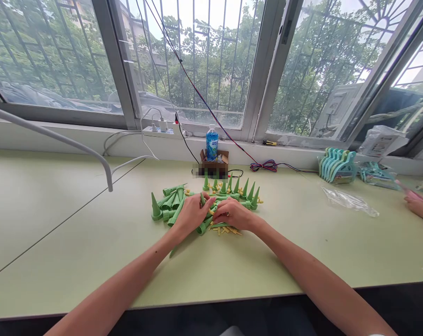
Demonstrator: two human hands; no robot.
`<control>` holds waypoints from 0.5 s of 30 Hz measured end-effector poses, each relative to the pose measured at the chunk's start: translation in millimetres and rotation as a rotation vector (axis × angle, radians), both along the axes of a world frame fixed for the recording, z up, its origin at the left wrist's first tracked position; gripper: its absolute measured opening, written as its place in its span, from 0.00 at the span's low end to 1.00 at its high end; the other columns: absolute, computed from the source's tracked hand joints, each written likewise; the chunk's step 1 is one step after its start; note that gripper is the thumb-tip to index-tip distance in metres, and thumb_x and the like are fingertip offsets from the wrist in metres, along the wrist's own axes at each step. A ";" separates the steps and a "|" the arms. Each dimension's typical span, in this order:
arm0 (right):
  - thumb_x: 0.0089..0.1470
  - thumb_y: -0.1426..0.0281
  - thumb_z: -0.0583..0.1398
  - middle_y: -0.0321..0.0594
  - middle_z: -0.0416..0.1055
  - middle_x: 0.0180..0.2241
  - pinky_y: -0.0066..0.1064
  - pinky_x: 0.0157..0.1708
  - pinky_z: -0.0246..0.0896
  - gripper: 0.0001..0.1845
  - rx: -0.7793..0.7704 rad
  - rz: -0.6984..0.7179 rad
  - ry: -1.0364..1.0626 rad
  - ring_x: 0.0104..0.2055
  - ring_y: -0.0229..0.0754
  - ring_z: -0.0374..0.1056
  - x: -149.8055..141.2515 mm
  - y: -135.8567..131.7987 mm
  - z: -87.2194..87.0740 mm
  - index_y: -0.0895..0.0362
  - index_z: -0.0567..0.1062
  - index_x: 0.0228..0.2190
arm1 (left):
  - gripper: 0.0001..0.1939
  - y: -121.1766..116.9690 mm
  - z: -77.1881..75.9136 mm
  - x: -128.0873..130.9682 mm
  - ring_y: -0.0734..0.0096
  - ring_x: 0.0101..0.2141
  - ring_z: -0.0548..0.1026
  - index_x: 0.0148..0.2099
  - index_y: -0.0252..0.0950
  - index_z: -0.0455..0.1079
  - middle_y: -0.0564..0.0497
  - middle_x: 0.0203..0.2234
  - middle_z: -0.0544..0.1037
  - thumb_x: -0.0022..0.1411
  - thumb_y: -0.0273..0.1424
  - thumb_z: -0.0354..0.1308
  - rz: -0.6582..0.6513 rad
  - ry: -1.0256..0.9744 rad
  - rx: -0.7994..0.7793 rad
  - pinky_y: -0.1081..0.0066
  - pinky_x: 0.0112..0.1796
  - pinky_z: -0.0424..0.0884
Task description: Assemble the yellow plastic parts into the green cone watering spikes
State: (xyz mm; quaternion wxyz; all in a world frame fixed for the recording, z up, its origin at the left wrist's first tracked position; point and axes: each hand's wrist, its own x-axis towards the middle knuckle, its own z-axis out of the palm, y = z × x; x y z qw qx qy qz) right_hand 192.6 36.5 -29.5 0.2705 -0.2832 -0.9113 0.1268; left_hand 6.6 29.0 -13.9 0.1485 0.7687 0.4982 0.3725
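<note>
A heap of green plastic cone spikes (172, 203) lies on the pale green table (92, 242), with small yellow pieces (227, 230) scattered among them. Several cones (248, 191) stand upright in a row behind the heap. My left hand (192, 213) rests on the heap, fingers curled round a green cone (203, 227). My right hand (232, 213) is just beside it, fingers pinched together over the yellow pieces; what they hold is hidden.
A blue bottle (212, 144) and small brown box (215, 167) stand by the window. Cables and a power strip (162, 128) lie on the sill. Teal hangers (335, 164) and a clear bag (349, 200) sit right. Another person's hand (419, 206) shows at the right edge. A white tube (57, 137) crosses left.
</note>
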 end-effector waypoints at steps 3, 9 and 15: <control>0.54 0.71 0.67 0.35 0.76 0.28 0.31 0.39 0.55 0.03 0.000 -0.004 0.017 0.30 0.37 0.69 0.1 0.5 -0.8 0.55 0.81 0.28 | 0.19 0.5 0.6 0.7 0.71 0.20 0.63 0.30 0.38 0.69 0.56 0.15 0.67 0.65 0.45 0.49 0.032 -0.012 -0.011 0.71 0.28 0.59; 0.54 0.70 0.67 0.36 0.76 0.28 0.29 0.38 0.57 0.03 -0.014 0.016 0.022 0.31 0.37 0.69 0.0 0.5 0.9 0.56 0.82 0.29 | 0.20 1.4 1.4 0.2 0.69 0.21 0.66 0.31 0.38 0.70 0.56 0.15 0.67 0.65 0.46 0.49 0.073 -0.038 -0.017 0.70 0.29 0.59; 0.56 0.70 0.66 0.36 0.76 0.29 0.31 0.41 0.55 0.05 -0.021 0.019 -0.010 0.32 0.37 0.70 0.1 0.1 0.4 0.56 0.81 0.29 | 0.20 0.9 1.4 -0.5 0.69 0.21 0.66 0.30 0.38 0.70 0.55 0.15 0.68 0.65 0.47 0.48 0.074 -0.048 -0.004 0.70 0.29 0.60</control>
